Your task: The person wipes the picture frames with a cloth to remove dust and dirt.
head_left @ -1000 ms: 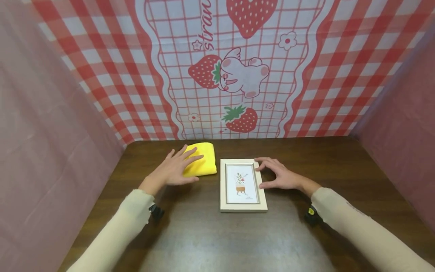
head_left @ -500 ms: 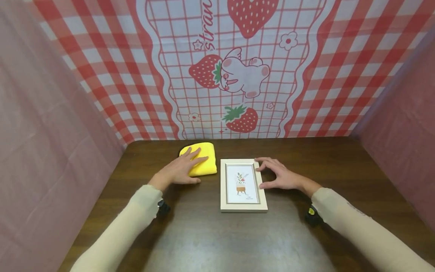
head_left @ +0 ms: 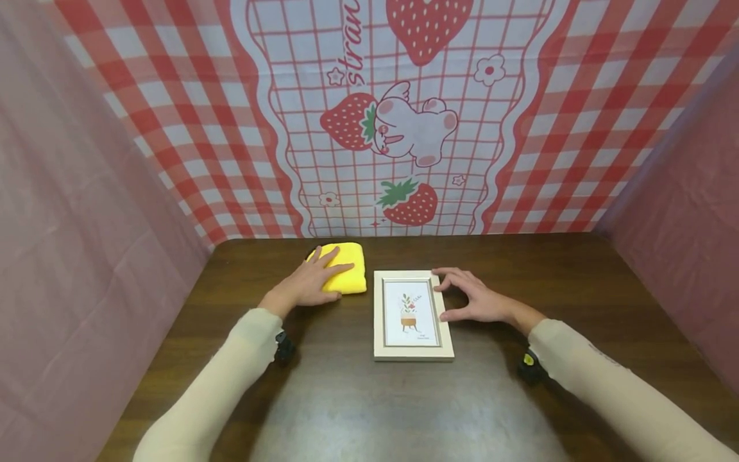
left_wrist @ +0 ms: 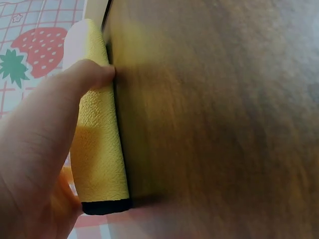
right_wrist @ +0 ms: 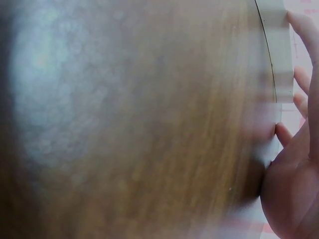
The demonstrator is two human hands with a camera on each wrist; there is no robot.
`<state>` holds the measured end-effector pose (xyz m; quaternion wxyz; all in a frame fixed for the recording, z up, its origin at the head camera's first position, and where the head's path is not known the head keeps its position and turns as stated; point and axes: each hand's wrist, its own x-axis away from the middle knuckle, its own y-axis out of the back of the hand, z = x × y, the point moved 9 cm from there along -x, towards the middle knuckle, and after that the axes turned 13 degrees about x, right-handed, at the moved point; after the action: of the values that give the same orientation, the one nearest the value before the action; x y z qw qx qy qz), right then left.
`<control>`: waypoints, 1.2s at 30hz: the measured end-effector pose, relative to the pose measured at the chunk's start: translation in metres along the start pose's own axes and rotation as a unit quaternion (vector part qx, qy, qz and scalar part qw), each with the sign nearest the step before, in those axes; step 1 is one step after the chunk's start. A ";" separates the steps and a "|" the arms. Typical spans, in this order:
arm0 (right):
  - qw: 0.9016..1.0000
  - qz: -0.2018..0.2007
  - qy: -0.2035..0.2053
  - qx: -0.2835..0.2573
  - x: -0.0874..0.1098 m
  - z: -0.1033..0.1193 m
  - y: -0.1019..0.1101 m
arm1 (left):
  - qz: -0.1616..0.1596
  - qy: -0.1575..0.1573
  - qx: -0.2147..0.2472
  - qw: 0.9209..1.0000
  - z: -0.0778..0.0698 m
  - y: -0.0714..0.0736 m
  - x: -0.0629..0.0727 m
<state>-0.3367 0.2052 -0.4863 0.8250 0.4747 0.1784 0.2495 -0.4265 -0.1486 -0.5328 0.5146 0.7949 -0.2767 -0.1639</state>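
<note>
A folded yellow cloth (head_left: pixel 348 276) with dark edging lies on the table's far left part. Over it my left hand (head_left: pixel 306 282) has its fingers spread on top, while the thumb holds the near edge. In the left wrist view the thumb (left_wrist: pixel 94 74) presses across the cloth's side (left_wrist: pixel 99 144). Right of the cloth lies a cream picture frame (head_left: pixel 379 314) with a print of a plant in a pot. My right hand (head_left: pixel 479 300) touches its right edge with loosely bent fingertips. The right wrist view shows fingertips (right_wrist: pixel 299 79) along the frame's side (right_wrist: pixel 280 64).
A dark brown wooden table (head_left: pixel 358 410) stretches under both hands. A red-checked cloth with strawberries (head_left: pixel 407 128) hangs behind it. Pink curtains (head_left: pixel 86 224) stand at left and right.
My left hand has moved right and onto the yellow cloth, and its thumb has come up to the near edge. The cloth has shifted slightly away and left. The right hand and frame stay put.
</note>
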 end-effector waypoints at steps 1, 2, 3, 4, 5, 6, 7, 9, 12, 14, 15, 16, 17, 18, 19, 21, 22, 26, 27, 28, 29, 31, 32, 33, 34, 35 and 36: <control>1.000 -0.001 0.001 0.000 0.000 0.000 0.000 | -0.003 -0.007 -0.007 1.000 0.000 0.000 -0.001; 1.000 -0.002 0.001 -0.001 0.000 0.000 0.000 | -0.007 -0.015 -0.017 1.000 -0.001 0.000 -0.001; 1.000 -0.002 0.001 -0.001 -0.001 0.000 0.000 | -0.012 -0.023 -0.027 0.999 -0.002 0.001 -0.002; 1.000 -0.002 0.001 -0.001 -0.001 0.000 0.000 | -0.017 -0.031 -0.033 0.999 -0.003 0.001 -0.002; 1.000 -0.003 0.001 -0.002 -0.001 0.000 0.000 | -0.023 -0.037 -0.041 0.998 -0.004 0.001 -0.002; 1.000 -0.002 0.001 -0.002 -0.001 0.000 0.000 | -0.029 -0.043 -0.048 0.998 -0.006 0.000 -0.002; 1.000 -0.002 0.001 -0.002 -0.001 0.000 0.000 | -0.036 -0.050 -0.050 0.997 -0.008 0.001 -0.002; 1.000 -0.001 0.001 0.001 0.000 -0.001 0.001 | -0.050 -0.056 -0.050 0.996 -0.012 0.001 -0.001; 1.000 0.001 0.003 0.004 -0.001 -0.001 0.001 | -0.071 -0.056 -0.045 0.995 -0.016 0.002 0.000; 1.000 0.001 0.002 0.003 -0.001 -0.001 0.002 | -0.079 -0.051 -0.045 0.995 -0.017 0.003 0.001; 1.000 0.002 0.002 0.002 -0.001 -0.001 0.001 | -0.083 -0.048 -0.046 0.994 -0.018 0.003 0.001; 1.000 0.002 0.001 0.001 -0.001 -0.001 0.001 | -0.085 -0.044 -0.048 0.994 -0.017 0.003 0.001; 1.000 0.002 0.001 0.000 -0.001 -0.001 0.001 | -0.086 -0.040 -0.050 0.994 -0.017 0.003 0.001; 1.000 0.002 0.001 0.000 -0.001 -0.001 0.001 | -0.087 -0.036 -0.053 0.994 -0.016 0.002 0.001; 1.000 0.002 0.001 -0.001 -0.001 -0.001 0.001 | -0.089 -0.033 -0.054 0.994 -0.016 0.002 0.002; 1.000 0.003 0.001 -0.002 -0.001 0.000 0.000 | -0.093 -0.028 -0.063 0.993 -0.015 0.002 0.002; 1.000 0.003 0.001 -0.001 -0.001 0.001 0.000 | -0.094 -0.025 -0.066 0.993 -0.015 0.002 0.002; 1.000 0.002 -0.002 -0.001 0.000 0.000 0.001 | -0.103 -0.016 -0.078 0.992 -0.017 0.002 0.002; 1.000 0.001 -0.001 -0.001 0.000 0.000 0.001 | -0.105 -0.013 -0.081 0.991 -0.018 0.003 0.002; 1.000 0.000 -0.001 0.000 0.000 0.000 0.001 | -0.106 -0.009 -0.082 0.991 -0.018 0.002 0.002; 1.000 -0.001 -0.001 0.000 0.000 0.000 0.002 | -0.108 -0.006 -0.085 0.990 -0.019 0.003 0.002; 1.000 -0.003 0.001 0.001 0.000 0.000 0.002 | -0.109 0.002 -0.092 0.990 -0.018 0.002 0.002; 1.000 -0.003 0.002 0.000 0.000 0.001 0.002 | -0.111 0.004 -0.096 0.989 -0.019 0.002 0.002; 1.000 -0.003 0.003 0.000 0.000 0.001 0.001 | -0.111 0.007 -0.099 0.989 -0.018 0.001 0.002; 1.000 -0.004 0.004 0.000 0.000 0.001 0.001 | -0.113 0.009 -0.101 0.988 -0.018 0.001 0.002; 1.000 -0.003 0.004 0.000 0.000 0.002 0.001 | -0.115 0.010 -0.102 0.988 -0.017 0.001 0.002; 1.000 -0.003 0.005 0.000 0.000 0.002 0.001 | -0.118 0.010 -0.101 0.988 -0.016 0.000 0.002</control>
<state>-0.3363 0.2040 -0.4848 0.8247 0.4733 0.1841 0.2491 -0.4159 -0.1381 -0.5257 0.5719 0.7676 -0.1574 -0.2427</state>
